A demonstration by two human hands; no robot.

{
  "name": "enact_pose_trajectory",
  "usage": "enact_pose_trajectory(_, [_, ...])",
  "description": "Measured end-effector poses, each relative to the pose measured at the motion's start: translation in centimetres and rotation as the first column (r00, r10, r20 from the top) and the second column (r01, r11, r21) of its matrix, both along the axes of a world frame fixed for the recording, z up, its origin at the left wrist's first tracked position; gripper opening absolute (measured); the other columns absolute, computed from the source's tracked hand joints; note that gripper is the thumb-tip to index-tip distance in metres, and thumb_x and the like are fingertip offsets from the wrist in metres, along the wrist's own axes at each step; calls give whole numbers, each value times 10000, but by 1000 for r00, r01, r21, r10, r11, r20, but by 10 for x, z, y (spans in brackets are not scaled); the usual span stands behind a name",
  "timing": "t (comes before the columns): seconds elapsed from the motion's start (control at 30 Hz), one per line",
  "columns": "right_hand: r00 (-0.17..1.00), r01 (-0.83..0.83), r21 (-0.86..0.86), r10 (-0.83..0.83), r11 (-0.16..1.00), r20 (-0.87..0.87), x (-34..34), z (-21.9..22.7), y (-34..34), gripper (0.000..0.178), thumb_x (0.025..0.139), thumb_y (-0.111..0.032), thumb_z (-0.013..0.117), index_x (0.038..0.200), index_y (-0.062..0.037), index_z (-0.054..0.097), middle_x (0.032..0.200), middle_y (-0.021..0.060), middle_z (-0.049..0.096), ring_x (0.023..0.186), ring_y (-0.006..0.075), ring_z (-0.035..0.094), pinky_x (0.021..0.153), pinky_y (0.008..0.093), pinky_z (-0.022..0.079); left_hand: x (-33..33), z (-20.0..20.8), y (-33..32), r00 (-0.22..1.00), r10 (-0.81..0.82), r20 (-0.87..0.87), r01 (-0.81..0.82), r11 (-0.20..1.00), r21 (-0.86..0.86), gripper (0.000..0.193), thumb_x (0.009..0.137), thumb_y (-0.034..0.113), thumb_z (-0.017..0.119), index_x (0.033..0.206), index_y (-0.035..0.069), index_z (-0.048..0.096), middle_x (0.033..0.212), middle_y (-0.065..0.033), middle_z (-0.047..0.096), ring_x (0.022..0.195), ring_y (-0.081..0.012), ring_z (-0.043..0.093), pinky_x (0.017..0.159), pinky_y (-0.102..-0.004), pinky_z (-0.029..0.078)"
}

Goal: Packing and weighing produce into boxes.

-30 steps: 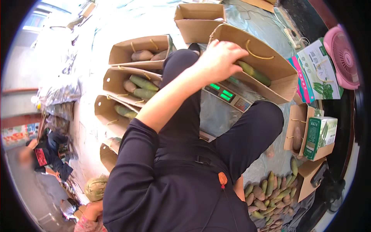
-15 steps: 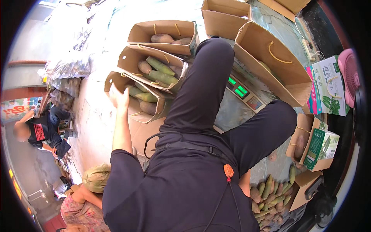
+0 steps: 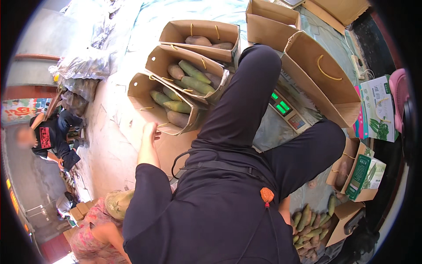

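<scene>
My left hand (image 3: 150, 131) is beside the lower corner of the nearest brown carton (image 3: 140, 93), fingers loosely curled and holding nothing that I can see. Inside that carton lie several long green radishes (image 3: 177, 107), one browner with soil. Behind it stands a second carton (image 3: 157, 61) with more green radishes (image 3: 197, 84), and beyond that a third carton (image 3: 176, 30) with brownish ones (image 3: 198, 41). Of my right arm only a bit of forearm (image 3: 285, 211) shows at my side; the hand is hidden behind my body.
A scale (image 3: 290, 110) with a lit green display sits between my knees, beside a tall open carton (image 3: 325, 75). A radish pile (image 3: 312, 231) lies at lower right near small printed boxes (image 3: 365, 174). One person (image 3: 99, 233) is close at lower left, another (image 3: 55, 136) farther left.
My left hand has come away from the near carton's far-left rim and moved back toward me, down to its lower corner. The whole view has shifted slightly.
</scene>
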State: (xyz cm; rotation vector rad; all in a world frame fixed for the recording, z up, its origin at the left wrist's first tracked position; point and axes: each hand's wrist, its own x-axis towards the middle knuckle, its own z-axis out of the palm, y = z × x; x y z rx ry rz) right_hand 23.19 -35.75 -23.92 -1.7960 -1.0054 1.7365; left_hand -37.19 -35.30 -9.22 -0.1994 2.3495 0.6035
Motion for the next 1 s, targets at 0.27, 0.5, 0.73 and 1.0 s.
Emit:
enact_pose_trajectory(0.27, [995,-84,-2,84,996,-50,-34,3,16,260,839,-174,545,952,43,635,880,201,666,847,303,639,744,398,478,9,-11,-76,974,216,64,-221,971,89,328,856,235,535,1118,39,512,931,-154,550,755,-299,617,655,-491,514])
enact_pose_trajectory(0.5, [988,-135,-5,134,991,-83,-56,6,28,263,840,-178,545,951,43,635,883,203,666,849,303,640,744,398,477,17,-10,-187,942,323,93,-316,945,-88,252,851,300,508,993,104,580,864,-126,613,689,-284,608,626,-502,498])
enact_pose_trajectory(0.73, [980,-155,13,155,988,-126,-72,-4,47,266,840,-183,545,949,42,635,885,205,665,851,303,640,745,398,477,-27,16,-198,615,-332,-715,69,926,-371,517,809,289,648,1205,-23,536,1095,-253,597,1041,-427,547,929,-462,417])
enact_pose_trajectory(1.0, [983,-120,10,120,993,-142,-85,2,45,269,841,-188,545,948,42,635,888,207,665,853,304,640,746,398,476,24,77,120,-234,-886,-400,783,73,-618,651,717,265,746,1303,165,482,1346,-67,476,1268,-306,407,1066,-494,290])
